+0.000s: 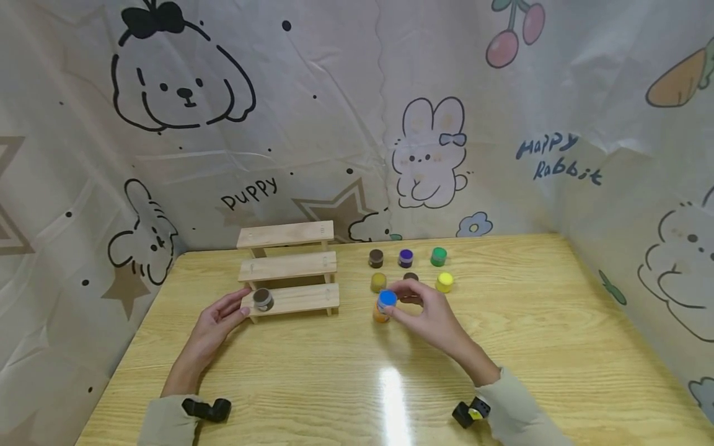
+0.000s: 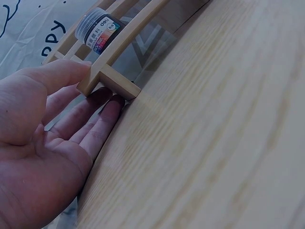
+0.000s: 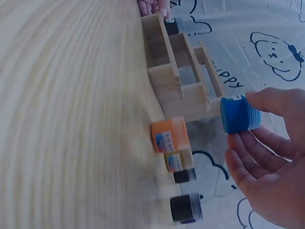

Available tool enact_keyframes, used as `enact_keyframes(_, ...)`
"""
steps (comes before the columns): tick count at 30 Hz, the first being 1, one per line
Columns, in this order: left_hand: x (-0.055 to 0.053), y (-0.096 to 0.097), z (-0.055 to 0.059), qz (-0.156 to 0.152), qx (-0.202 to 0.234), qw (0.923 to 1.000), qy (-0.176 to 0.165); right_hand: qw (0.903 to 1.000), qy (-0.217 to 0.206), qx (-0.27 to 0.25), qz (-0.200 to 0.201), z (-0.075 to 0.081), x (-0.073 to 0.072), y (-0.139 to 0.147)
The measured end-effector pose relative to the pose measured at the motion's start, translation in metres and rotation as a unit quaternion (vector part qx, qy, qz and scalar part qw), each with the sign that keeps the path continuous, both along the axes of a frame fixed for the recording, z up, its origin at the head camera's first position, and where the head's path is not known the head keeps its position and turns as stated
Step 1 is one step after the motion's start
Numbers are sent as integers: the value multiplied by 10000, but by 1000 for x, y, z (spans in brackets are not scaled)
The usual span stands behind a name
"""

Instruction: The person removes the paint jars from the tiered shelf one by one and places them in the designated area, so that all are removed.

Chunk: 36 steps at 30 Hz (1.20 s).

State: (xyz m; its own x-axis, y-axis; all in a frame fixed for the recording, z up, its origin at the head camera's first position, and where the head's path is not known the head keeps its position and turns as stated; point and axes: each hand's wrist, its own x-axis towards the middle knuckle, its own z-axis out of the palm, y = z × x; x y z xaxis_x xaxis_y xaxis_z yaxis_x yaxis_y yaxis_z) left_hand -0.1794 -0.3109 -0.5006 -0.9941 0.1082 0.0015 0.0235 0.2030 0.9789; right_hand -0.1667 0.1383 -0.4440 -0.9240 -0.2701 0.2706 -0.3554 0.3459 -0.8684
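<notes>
A three-tier wooden stand [image 1: 301, 300] stands on the table. My left hand [image 1: 216, 323] grips the left end of its lowest step, thumb on the top edge and fingers around the end by the leg [image 2: 119, 85]. On that step, near the thumb, sits a dark paint jar [image 1: 263, 300] with a clear lid and a printed label. My right hand [image 1: 432, 313] pinches a blue paint jar [image 3: 235, 114] between thumb and fingers, raised off the table. In the head view the blue jar overlaps an orange paint jar [image 3: 167, 135] that stands on the table.
Several more paint jars stand right of the stand: dark brown [image 1: 376, 258], purple [image 1: 406, 258], green [image 1: 439, 256], ochre [image 1: 379, 282] and yellow [image 1: 444, 282]. Another dark jar [image 1: 410, 276] is partly hidden behind my right hand. A printed cloth [image 1: 334, 124] hangs behind the table.
</notes>
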Motion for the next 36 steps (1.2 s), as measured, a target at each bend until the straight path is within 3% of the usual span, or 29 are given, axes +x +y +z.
enact_keyframes(12, 0, -1, -1, -36, 108, 9999, 51, 9994, -219, 71, -252, -5, 4, 26)
enact_keyframes(20, -1, -1, -1, -5, 134, 9999, 42, 9976, -492, 2, -487, -24, -4, 41)
enact_keyframes(36, 0, 0, 0, 26, -53, 10000, 27, 9937, -993, 387, -358, -38, -11, 52)
